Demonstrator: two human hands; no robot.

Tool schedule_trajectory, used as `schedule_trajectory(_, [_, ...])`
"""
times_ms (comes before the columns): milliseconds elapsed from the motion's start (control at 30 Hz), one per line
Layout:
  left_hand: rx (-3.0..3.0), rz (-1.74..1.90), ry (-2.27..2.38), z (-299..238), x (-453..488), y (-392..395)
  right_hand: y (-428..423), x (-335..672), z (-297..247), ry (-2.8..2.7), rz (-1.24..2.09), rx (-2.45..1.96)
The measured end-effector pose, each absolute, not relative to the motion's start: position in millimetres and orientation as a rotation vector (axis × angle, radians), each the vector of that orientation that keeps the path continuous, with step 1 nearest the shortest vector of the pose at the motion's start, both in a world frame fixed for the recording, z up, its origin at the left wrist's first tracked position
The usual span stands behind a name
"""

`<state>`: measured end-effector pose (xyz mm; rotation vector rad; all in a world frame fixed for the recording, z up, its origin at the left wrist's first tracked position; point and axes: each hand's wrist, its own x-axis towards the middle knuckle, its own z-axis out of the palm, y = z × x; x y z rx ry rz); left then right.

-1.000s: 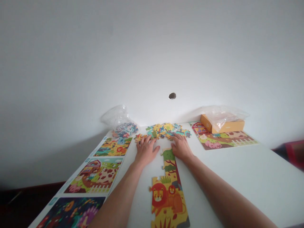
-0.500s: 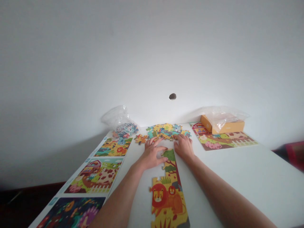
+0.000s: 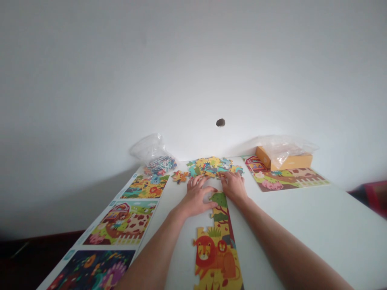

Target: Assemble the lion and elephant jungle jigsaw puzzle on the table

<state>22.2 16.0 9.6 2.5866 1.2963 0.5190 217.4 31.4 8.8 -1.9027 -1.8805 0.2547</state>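
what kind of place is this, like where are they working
Probably an indoor room, perhaps at home, though the pictures can't confirm that. A white table stands by a plain pale wall, with a partly joined lion puzzle and a heap of loose pieces on it.

White tbl point(image 3: 302, 225), lion puzzle section point(image 3: 216, 257), loose pcs point(image 3: 211, 163), pic sheet point(image 3: 121, 225), farm pic point(image 3: 290, 180)

Pale grey wall point(image 3: 193, 60) at far side; small dark hole point(image 3: 220, 123) in it. White bench point(image 3: 302, 229), far edge at wall. Light soft, dimmer left. Floor point(image 3: 18, 262) at left dark, detail lost.
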Motion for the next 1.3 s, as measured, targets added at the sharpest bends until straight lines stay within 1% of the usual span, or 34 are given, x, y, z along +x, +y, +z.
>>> schedule_trajectory(167, [2.58, 0.607, 1.338, 4.8, 18.1, 19.8, 29.6, 217.8, 9.1, -1.891, 0.224, -1.922])
schedule_trajectory(300, [2.465, 0.719, 1.634, -3.3, 13.0, 28.3, 28.7, 218.2, 10.0, -1.895, 0.205, -1.952])
schedule_trajectory(433, [2.373, 0.714, 1.846, -10.8, 10.0, 34.9, 30.5, 219.8, 9.0, -1.906, 0.213, -1.948])
schedule_trajectory(833, [2.374, 0.741, 1.866, -10.4, 7.8, 37.6, 36.3, 225.1, 2.1, -1.857, 0.187, -1.989])
schedule_trajectory(1300, [2.365, 0.734, 1.888, -8.7, 7.9, 36.4, 32.6, 225.9, 7.3, -1.769, 0.131, -2.024])
